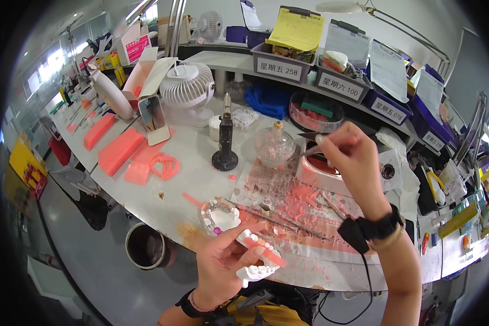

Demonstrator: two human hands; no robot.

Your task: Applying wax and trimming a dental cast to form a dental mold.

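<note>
Head view, looking down on a curved grey workbench (163, 190).

Left hand (223, 266) at the near edge of the workbench, fingers curled shut around a white plaster dental model (255, 271) carrying a pink wax rim with teeth; thumb laid over the top of the wax, model tilted toward the body, partly over the bench edge.

Right hand (350, 157) raised above the workbench, farther in than the model and to its right, fingertips pinched closed on a thin metal instrument (309, 148); tip of the instrument pointing left, just beside a glass alcohol lamp (275, 144). Black wrist strap (372, 228) with a trailing cable on the right forearm.

Second plaster model (223, 217) lying on the workbench just beyond the left hand. Paper sheet (288, 201) strewn with pink wax scraps and a few slim tools between the two hands. Round pink wax pot (323, 171) under the right hand. Black torch stand (225, 144) left of the lamp, white desk fan (187, 87) farther back-left, pink wax slabs (119, 149) along the left stretch of the workbench. Grey trays (309, 70) with paperwork on the shelf behind. Dark bin (145, 247) on the floor below the near edge, left of the left hand.
</note>
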